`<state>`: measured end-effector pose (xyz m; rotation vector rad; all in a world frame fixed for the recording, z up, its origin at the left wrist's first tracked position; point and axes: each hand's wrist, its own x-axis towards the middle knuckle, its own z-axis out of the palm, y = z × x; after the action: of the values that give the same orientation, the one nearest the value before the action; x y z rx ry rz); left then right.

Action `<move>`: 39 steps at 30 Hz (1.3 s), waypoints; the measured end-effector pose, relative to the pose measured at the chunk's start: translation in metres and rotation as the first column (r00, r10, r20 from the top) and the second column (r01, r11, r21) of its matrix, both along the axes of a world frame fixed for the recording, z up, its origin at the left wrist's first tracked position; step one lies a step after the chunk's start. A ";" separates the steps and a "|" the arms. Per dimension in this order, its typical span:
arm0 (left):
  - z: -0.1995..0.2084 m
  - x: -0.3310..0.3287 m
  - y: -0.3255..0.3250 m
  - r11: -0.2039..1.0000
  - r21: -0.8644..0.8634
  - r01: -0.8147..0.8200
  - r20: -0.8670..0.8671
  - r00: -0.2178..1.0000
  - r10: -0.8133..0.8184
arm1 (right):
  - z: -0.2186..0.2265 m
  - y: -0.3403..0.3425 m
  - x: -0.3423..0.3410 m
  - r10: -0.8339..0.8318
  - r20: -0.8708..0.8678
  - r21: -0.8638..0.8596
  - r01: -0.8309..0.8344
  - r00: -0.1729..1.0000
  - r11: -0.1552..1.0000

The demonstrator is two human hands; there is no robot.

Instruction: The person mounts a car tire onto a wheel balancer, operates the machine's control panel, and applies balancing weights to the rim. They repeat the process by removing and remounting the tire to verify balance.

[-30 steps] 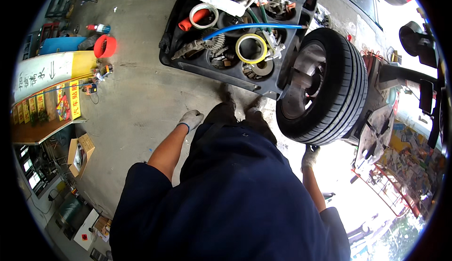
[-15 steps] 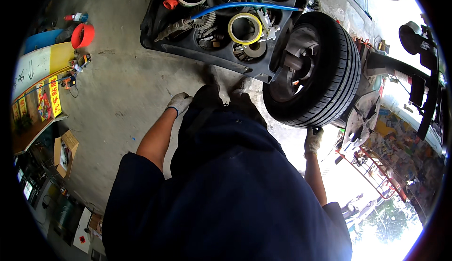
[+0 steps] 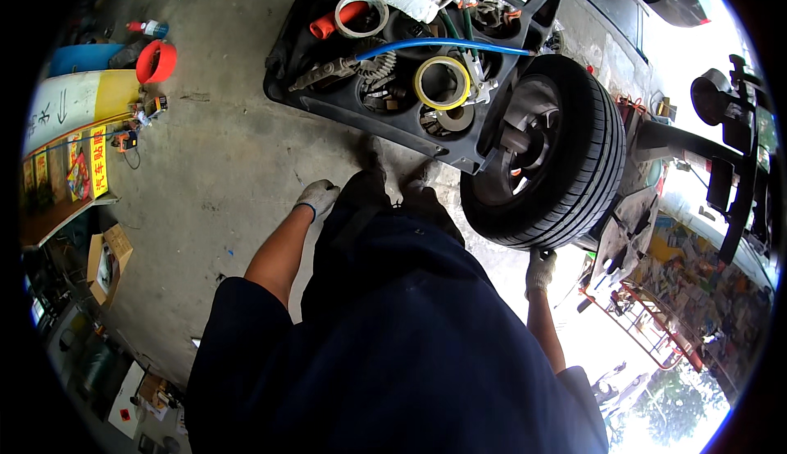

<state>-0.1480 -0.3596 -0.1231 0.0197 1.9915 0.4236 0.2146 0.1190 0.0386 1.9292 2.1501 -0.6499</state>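
My left hand (image 3: 320, 197), in a pale work glove with a blue cuff, hangs beside my left thigh over the floor. Its fingers are curled in, and nothing shows in them. My right hand (image 3: 539, 271), gloved too, is at the lower edge of a mounted car tyre (image 3: 590, 183). Fingers and thumb close around something small and dark right against the tread; whether it is part of the tyre or a separate thing, I cannot tell. The wheel rim (image 3: 525, 138) faces left, toward a black tool tray (image 3: 393, 130).
On the tray lie a yellow tape roll (image 3: 443, 83), a white tape roll (image 3: 361, 14), a blue hose (image 3: 443, 43) and several tools. A red ring-shaped thing (image 3: 156, 61) and a cardboard box (image 3: 108, 265) sit at left. A red metal frame (image 3: 639, 323) stands at right.
The view has tilted, so the tray, wheel and hands sit lower in the picture and more of the tray's far end shows. Both hands keep their places beside thigh and tyre.
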 end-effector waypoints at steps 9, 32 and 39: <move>0.006 -0.003 0.002 0.999 -0.029 0.021 -0.025 0.999 -0.021 | -0.012 0.000 0.007 0.019 -0.003 0.015 -0.019 1.000 1.000; 0.022 -0.004 0.015 0.999 -0.043 0.021 0.049 0.999 -0.018 | -0.009 0.000 0.009 0.002 -0.018 -0.001 -0.002 1.000 1.000; 0.021 0.001 0.007 1.000 -0.021 0.013 0.018 1.000 -0.013 | -0.015 0.002 0.012 0.010 -0.031 0.016 -0.009 0.999 1.000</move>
<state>-0.1474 -0.3528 -0.1020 0.0157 1.9768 0.3931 0.2270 0.1212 0.0237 1.9282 2.1876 -0.6680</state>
